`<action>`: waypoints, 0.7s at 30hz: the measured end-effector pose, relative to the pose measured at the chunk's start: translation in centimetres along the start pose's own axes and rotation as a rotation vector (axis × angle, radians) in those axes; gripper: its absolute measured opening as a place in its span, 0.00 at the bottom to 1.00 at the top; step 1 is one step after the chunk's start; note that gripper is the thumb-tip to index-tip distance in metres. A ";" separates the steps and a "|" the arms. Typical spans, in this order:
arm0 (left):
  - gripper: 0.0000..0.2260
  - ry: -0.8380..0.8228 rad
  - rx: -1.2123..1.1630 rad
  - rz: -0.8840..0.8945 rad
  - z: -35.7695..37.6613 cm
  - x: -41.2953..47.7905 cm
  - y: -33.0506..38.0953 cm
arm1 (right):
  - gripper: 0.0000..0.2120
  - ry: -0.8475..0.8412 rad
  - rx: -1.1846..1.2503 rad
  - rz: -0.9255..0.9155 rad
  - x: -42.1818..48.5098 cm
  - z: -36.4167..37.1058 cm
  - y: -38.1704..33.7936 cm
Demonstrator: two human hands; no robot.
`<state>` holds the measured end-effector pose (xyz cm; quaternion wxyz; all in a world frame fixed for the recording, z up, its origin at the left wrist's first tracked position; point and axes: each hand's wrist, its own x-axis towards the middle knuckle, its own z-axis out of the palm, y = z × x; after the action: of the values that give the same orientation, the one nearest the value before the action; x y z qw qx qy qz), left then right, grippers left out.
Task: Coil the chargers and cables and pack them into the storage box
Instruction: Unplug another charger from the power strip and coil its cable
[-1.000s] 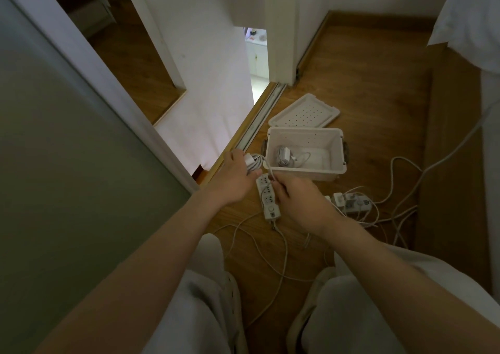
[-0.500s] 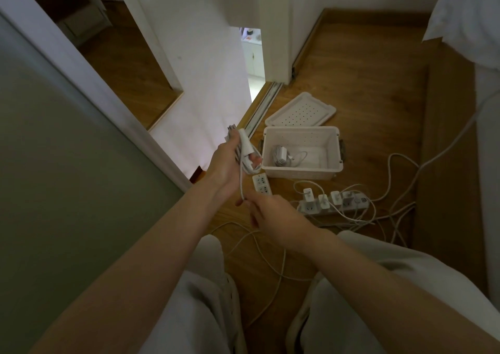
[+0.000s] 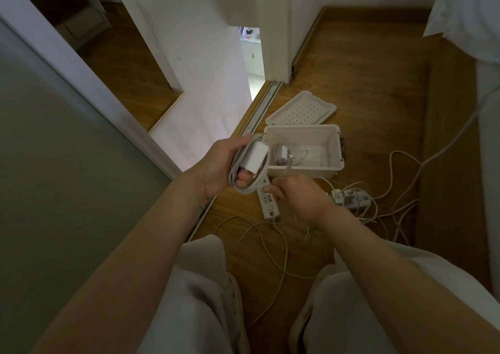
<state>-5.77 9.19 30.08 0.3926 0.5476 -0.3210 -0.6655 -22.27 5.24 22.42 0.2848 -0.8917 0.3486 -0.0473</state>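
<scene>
My left hand [image 3: 219, 164] grips a white charger block [image 3: 255, 158] with its cable [image 3: 244, 186] looped in several turns around the fingers. My right hand [image 3: 299, 198] pinches the cable's end just below the coil. Behind them the white storage box [image 3: 334, 148] stands open on the wooden floor, with one coiled charger [image 3: 282, 156] inside. Its perforated lid [image 3: 300, 109] lies flat behind it.
A white power strip [image 3: 267, 203] lies on the floor under my hands. A second strip [image 3: 354, 198] with plugs in it sits to the right amid tangled white cables [image 3: 389, 210]. A sliding-door track [image 3: 259, 110] runs at left; a bed frame [image 3: 449, 137] stands at right.
My left hand has turned, so the charger block now faces up with more loops around it. My right hand moved up from below the coil to its lower edge.
</scene>
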 end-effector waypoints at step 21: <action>0.12 0.173 0.957 -0.151 -1.4 -0.5 -1.1 | 0.18 0.294 -0.165 0.160 0.5 -2.9 -0.6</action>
<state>-4.59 10.15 29.05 0.0731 0.7415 -0.5164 -0.4221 -22.35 3.93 25.08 0.1596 -0.8649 0.4590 -0.1255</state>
